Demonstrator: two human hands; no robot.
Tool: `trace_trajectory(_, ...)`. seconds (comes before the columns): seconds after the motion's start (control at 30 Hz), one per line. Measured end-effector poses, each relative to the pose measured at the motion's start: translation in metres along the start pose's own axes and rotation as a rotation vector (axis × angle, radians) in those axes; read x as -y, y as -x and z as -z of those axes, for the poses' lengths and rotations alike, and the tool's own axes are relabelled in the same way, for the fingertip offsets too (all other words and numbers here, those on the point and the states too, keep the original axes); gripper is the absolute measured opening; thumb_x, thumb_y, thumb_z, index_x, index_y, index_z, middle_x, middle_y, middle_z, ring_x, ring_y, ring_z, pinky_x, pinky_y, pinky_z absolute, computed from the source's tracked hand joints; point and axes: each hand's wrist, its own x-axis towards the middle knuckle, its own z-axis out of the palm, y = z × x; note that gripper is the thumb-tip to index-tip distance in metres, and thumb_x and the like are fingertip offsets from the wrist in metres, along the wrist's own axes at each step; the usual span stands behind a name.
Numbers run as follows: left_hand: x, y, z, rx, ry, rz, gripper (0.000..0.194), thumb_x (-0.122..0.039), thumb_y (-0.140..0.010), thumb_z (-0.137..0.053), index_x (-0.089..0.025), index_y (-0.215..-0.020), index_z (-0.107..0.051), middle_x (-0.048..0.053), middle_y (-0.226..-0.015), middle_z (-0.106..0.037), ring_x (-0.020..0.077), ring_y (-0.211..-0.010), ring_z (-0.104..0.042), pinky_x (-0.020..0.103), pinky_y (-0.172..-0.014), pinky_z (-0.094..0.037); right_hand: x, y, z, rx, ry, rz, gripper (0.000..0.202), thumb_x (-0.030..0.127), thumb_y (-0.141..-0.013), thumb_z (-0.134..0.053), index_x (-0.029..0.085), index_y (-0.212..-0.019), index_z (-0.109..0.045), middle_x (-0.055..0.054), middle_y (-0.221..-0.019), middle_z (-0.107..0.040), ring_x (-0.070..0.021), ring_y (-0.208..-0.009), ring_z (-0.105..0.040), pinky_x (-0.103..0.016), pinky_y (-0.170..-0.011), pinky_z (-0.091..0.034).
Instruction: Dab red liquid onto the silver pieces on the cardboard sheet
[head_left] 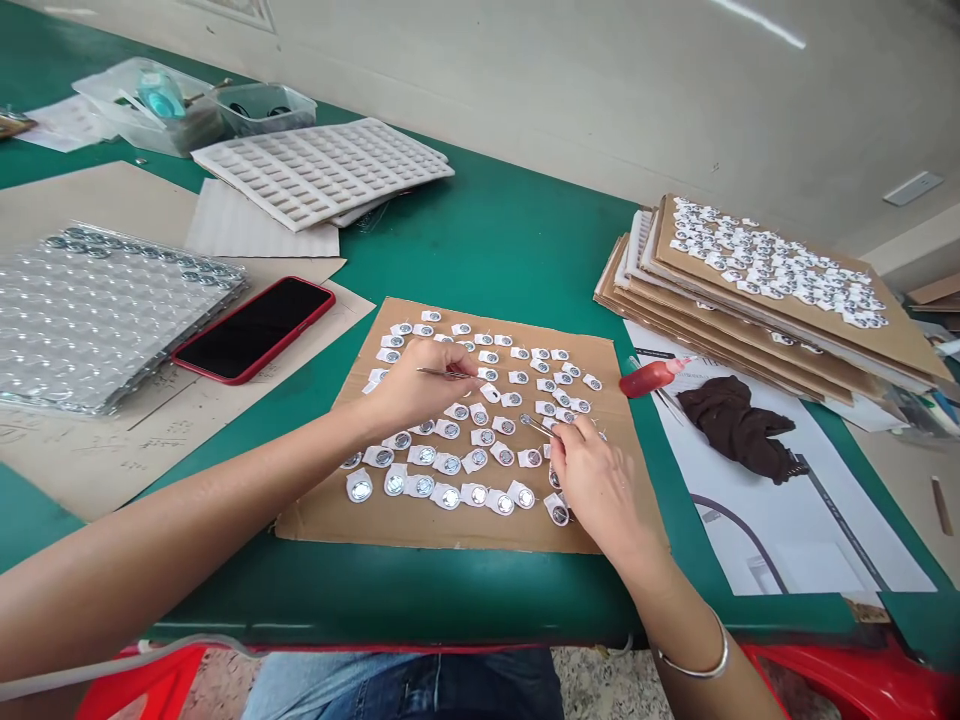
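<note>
Rows of small white tags with round silvery pieces lie on a brown cardboard sheet (450, 532) in front of me. My left hand (431, 380) is over the upper left of the sheet, its fingers pinched on a thin metal tool (442, 373) that points right toward a white tag (490, 393). Lower right, my right hand (596, 470) pinches metal tweezers (541, 429). At the tweezers' tip is a small round piece (526, 420), just above or on the sheet; which one I cannot tell.
A red phone (255, 330) and clear trays (112, 310) lie left. White foam trays (322, 165) and plastic boxes (266, 108) stand behind. At right are stacked cardboard sheets (750, 330), a red bottle (651, 377) and dark cloth (739, 425) on a printed sheet (750, 540).
</note>
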Motion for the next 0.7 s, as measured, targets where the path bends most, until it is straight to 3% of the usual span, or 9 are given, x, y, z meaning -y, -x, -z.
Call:
trace_trajectory(0.17,0.020,0.000,-0.002,0.029,0.065,0.060,0.011,-0.027,-0.075,-0.062,-0.018,-0.075,-0.068,0.001,-0.070,-0.066,0.0107,-0.062,-0.057,0.023,-0.052,-0.043,-0.015,-0.011,0.008,-0.058,-0.043,0.083,0.018,0.027,-0.092,-0.045,0.020,-0.097,-0.061,-0.003,-0.091,-0.063,-0.0119,-0.054,-0.054,-0.026,-0.046,-0.021)
trace_trajectory(0.33,0.020,0.002,-0.003,0.029,0.071,0.036,0.011,-0.025,-0.077,-0.061,-0.018,-0.073,-0.068,0.000,-0.067,-0.065,0.0098,-0.060,-0.055,0.022,-0.053,-0.042,-0.024,-0.045,0.013,-0.077,-0.094,0.287,0.018,0.026,-0.093,-0.042,0.020,-0.098,-0.059,-0.004,-0.095,-0.062,-0.0139,-0.063,-0.056,-0.027,-0.051,-0.029)
trace_trajectory(0.5,0.022,0.005,-0.004,0.054,0.016,-0.016,0.012,-0.025,-0.080,-0.059,-0.019,-0.078,-0.069,0.000,-0.070,-0.066,0.0100,-0.061,-0.055,0.024,-0.054,-0.041,-0.024,-0.076,-0.002,-0.074,-0.141,0.395,0.017,0.016,-0.091,-0.044,0.018,-0.094,-0.060,-0.004,-0.094,-0.061,-0.0151,-0.067,-0.054,-0.029,-0.060,-0.035)
trace_trajectory(0.7,0.026,0.005,-0.009,0.069,0.022,-0.066,0.015,-0.026,-0.082,-0.057,-0.019,-0.085,-0.070,0.002,-0.075,-0.068,0.0113,-0.065,-0.058,0.025,-0.058,-0.043,-0.022,-0.083,-0.023,-0.091,-0.244,0.460,0.021,0.011,-0.091,-0.040,0.017,-0.094,-0.060,-0.006,-0.093,-0.060,-0.0170,-0.078,-0.055,-0.031,-0.069,-0.039)
